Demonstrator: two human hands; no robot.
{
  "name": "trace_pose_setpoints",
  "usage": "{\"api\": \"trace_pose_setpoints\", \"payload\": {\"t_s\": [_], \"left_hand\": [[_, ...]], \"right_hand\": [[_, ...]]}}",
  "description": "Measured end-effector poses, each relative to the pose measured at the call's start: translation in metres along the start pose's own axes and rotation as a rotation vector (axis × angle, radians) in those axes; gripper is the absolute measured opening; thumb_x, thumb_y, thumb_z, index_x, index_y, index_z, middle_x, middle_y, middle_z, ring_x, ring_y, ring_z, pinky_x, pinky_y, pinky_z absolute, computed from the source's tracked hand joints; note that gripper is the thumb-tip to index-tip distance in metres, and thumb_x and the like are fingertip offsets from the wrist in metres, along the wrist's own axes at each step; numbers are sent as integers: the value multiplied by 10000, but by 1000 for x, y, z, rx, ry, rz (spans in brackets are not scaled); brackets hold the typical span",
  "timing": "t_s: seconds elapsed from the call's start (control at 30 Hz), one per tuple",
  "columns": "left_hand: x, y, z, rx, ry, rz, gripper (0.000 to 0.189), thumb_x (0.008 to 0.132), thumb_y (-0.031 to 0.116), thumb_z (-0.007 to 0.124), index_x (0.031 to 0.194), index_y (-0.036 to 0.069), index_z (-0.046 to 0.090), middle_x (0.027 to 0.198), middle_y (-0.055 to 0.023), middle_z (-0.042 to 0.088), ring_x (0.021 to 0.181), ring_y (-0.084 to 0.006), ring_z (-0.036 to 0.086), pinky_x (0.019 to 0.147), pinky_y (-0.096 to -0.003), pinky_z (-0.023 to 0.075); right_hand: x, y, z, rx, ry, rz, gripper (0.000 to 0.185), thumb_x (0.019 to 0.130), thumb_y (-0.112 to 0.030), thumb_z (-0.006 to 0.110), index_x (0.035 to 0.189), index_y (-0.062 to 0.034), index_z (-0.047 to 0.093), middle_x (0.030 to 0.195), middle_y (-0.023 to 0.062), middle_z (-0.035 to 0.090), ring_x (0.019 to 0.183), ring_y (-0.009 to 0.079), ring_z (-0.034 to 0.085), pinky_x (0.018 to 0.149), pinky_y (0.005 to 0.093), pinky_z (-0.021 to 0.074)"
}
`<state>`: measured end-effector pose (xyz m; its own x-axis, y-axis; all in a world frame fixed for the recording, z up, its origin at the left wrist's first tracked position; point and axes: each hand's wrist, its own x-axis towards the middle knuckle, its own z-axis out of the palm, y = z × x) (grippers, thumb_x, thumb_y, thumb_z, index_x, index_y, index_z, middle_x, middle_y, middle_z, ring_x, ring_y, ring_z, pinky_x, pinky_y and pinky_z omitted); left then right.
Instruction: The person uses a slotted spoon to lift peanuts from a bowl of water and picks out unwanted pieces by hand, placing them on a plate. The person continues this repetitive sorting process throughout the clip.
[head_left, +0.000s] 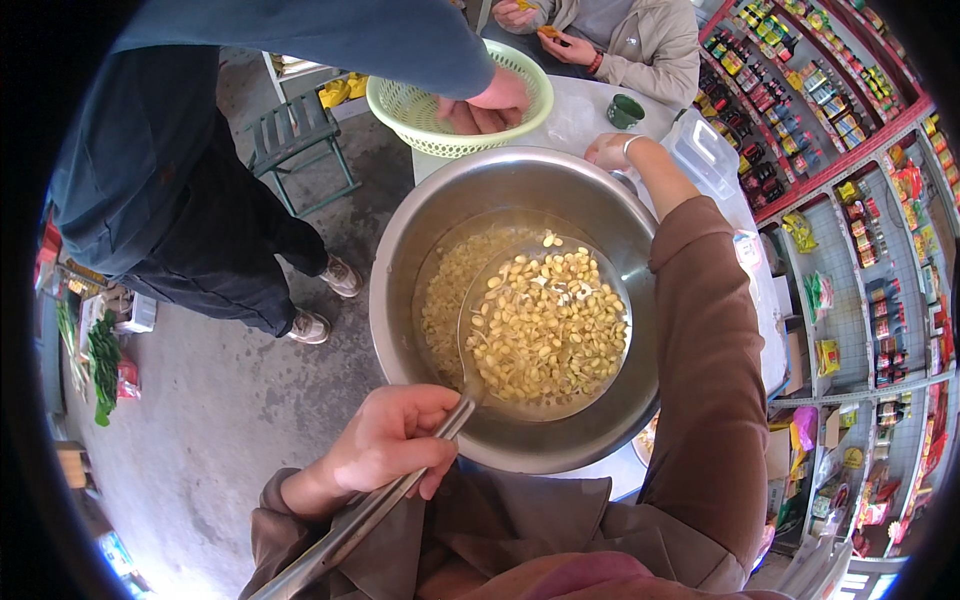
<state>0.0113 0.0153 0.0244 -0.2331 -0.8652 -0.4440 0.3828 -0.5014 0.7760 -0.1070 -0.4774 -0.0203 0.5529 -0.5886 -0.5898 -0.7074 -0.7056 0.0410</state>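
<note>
A wide stainless-steel basin (405, 225) stands before me, with water and a layer of bean sprouts (454, 262) at its left side. My left hand (401, 442) grips the long metal handle (360, 517) of a large round skimmer. The skimmer's bowl (517, 409) lies inside the basin, heaped with sprouted yellow beans (547, 322), which look wet. Across the basin, my right hand (611, 152), with a bracelet at the wrist, holds the far right rim; its fingertips are partly hidden.
Another person's hand (487, 109) reaches into a pale green plastic colander (420, 139) beyond the basin. A seated person (645, 60) holds food. A green cup (625, 112) and a clear plastic box (701, 154) sit on the table (570, 112). A folding stool (296, 142) stands left; stocked shelves (840, 202) line the right.
</note>
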Motion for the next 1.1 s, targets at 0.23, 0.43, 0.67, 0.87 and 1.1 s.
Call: {"api": "trace_pose_setpoints", "payload": {"t_s": [0.23, 0.43, 0.67, 0.87, 1.1], "left_hand": [[2, 0, -1, 8, -20, 4, 314, 867, -44, 537, 1176, -101, 552, 694, -78, 610, 548, -122, 585, 494, -238, 447], [2, 0, 0, 6, -14, 13, 321, 865, -44, 539, 1181, -98, 555, 692, -74, 612, 549, -119, 586, 494, -239, 449], [3, 0, 0, 7, -13, 23, 320, 862, -42, 541, 1177, -95, 561, 692, -73, 614, 543, -118, 587, 485, -232, 445], [5, 2, 3, 29, 5, 30, 288, 861, -38, 543, 1144, -90, 572, 672, -74, 609, 531, -120, 586, 477, -236, 443], [8, 8, 8, 108, 62, -52, 101, 854, -6, 556, 933, -56, 594, 627, -77, 605, 494, -128, 583, 446, -235, 427]], "right_hand": [[5, 23, -20, 501, 372, -54, 504, 851, -547, 609, 928, -75, 767, 907, 50, 729, 816, 165, 680, 747, 308, 542], [11, 17, -11, 831, 556, 28, 220, 835, -260, 706, 886, -46, 711, 898, 69, 685, 723, 172, 683, 672, 267, 588], [16, 18, -3, 1112, 451, -5, 231, 777, -72, 710, 1003, -32, 688, 941, 61, 654, 733, 165, 684, 708, 268, 597], [24, 15, 5, 688, 428, -29, 493, 710, -178, 790, 1161, -8, 684, 1031, 115, 698, 839, 180, 697, 762, 303, 568], [15, 9, 4, 666, 383, -103, 458, 835, -255, 712, 1218, -10, 661, 1092, 95, 691, 962, 167, 672, 842, 304, 560]]}}
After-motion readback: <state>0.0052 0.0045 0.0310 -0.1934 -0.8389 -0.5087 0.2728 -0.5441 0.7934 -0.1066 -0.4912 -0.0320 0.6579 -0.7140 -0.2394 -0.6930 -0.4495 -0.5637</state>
